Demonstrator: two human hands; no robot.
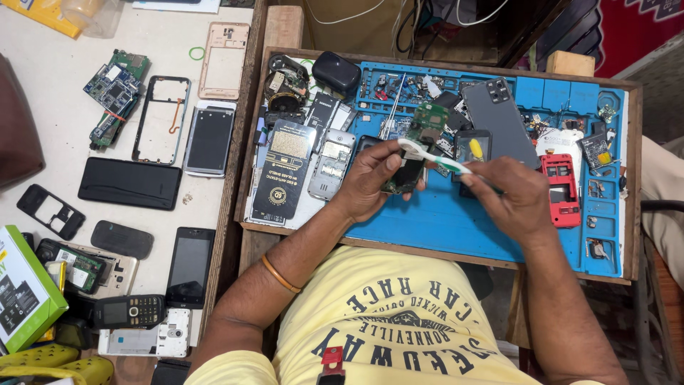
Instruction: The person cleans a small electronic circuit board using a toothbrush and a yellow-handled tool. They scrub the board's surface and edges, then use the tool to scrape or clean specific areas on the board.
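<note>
Blue mat: board under the brush

Blue work mat (456, 221) covers your table. Black rectangular packet (283, 171) with gold print lies left; green-and-white box (25, 289) far left. Left hand (370, 182) grips green circuit board (420, 146), long axis upright. Right hand (516, 196) fingers closed on white toothbrush (434, 155), bristles touching board.

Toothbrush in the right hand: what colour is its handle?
White with green, the toothbrush held in the right hand; head view.

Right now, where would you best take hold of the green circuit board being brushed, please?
By its long side edges, coming from the left, as the left hand does. The circuit board stands tilted, its face turned to the toothbrush in the right hand, so an edge grip leaves that face open.
</note>
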